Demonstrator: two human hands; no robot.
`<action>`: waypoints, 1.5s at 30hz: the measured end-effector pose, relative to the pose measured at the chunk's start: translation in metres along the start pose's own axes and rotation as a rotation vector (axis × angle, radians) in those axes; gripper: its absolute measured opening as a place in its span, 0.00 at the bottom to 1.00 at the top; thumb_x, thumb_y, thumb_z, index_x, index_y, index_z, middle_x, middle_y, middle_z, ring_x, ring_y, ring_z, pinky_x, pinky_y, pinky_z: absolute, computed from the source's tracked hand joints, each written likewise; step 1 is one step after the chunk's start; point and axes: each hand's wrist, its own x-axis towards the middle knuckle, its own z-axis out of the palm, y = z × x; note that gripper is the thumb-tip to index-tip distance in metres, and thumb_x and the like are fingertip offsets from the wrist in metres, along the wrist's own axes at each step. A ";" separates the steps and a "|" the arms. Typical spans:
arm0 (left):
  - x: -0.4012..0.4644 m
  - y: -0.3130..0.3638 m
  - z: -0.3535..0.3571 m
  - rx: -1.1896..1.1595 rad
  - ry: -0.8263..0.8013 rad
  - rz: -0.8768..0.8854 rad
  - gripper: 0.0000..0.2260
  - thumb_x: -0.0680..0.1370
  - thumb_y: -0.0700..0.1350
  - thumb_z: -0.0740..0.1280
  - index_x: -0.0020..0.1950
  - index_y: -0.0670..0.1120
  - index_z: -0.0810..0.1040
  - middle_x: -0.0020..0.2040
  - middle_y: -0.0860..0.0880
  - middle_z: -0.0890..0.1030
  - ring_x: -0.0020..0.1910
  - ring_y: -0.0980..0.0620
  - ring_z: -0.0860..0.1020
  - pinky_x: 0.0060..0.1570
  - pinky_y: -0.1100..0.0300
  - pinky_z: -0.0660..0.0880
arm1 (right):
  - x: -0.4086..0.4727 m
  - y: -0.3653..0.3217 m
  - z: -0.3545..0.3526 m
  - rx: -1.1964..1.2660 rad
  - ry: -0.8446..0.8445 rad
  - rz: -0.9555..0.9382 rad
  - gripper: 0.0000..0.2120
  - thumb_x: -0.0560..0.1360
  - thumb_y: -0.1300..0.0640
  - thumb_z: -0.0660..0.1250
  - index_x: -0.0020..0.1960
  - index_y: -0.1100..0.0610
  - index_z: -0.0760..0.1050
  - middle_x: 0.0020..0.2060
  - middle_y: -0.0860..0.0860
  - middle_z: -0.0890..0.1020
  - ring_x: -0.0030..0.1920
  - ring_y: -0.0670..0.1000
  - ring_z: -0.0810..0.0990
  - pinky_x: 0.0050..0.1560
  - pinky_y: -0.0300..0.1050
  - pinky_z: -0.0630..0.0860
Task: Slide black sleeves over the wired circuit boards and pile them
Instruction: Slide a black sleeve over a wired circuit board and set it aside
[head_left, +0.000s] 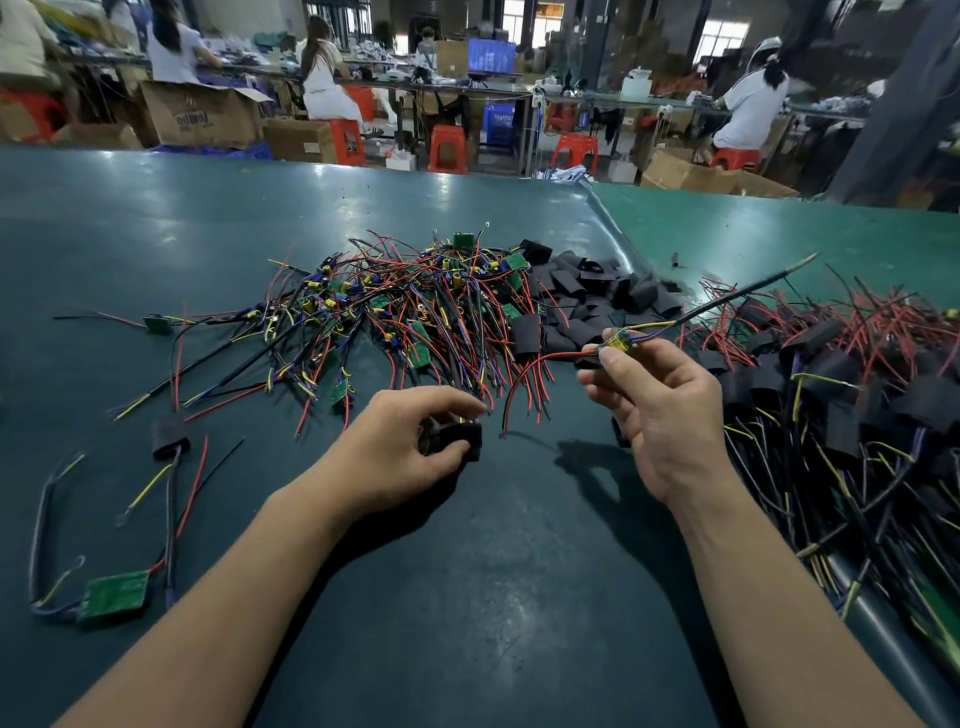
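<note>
My left hand (400, 441) grips a black sleeve (457, 439) just above the dark green table (493, 597). My right hand (660, 410) pinches a wired circuit board (618, 343) by its edge, lifted over the table; its red wires droop to the left and a black cable sticks out to the upper right. A tangle of bare wired boards (415, 306) lies ahead at centre. Loose black sleeves (587, 296) are heaped just right of it. Sleeved boards are piled at the right (841, 395).
One sleeved board (169, 441) and a bare green board (117, 595) with its wires lie apart at the left. A lighter green mat (779, 234) covers the table's far right. Beyond the table, people sit at benches among cardboard boxes and red stools.
</note>
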 end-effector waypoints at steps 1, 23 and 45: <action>0.000 0.000 0.001 -0.065 0.039 -0.015 0.18 0.72 0.34 0.74 0.58 0.49 0.82 0.51 0.55 0.84 0.51 0.62 0.81 0.56 0.67 0.75 | 0.000 -0.001 0.000 0.029 0.014 0.005 0.07 0.75 0.68 0.69 0.42 0.58 0.81 0.37 0.54 0.85 0.37 0.53 0.85 0.38 0.39 0.80; 0.005 -0.002 0.009 -0.523 0.204 -0.023 0.25 0.71 0.32 0.73 0.66 0.46 0.73 0.51 0.46 0.83 0.52 0.47 0.82 0.58 0.59 0.77 | -0.003 -0.002 0.010 0.255 0.079 0.174 0.03 0.76 0.68 0.67 0.46 0.62 0.76 0.37 0.55 0.85 0.37 0.54 0.85 0.36 0.38 0.80; 0.003 0.016 0.013 0.076 0.330 0.362 0.20 0.72 0.32 0.74 0.63 0.38 0.78 0.58 0.44 0.82 0.57 0.47 0.80 0.59 0.52 0.77 | -0.022 0.002 0.032 0.050 -0.162 0.235 0.12 0.65 0.55 0.72 0.47 0.58 0.83 0.41 0.53 0.85 0.40 0.49 0.82 0.40 0.40 0.80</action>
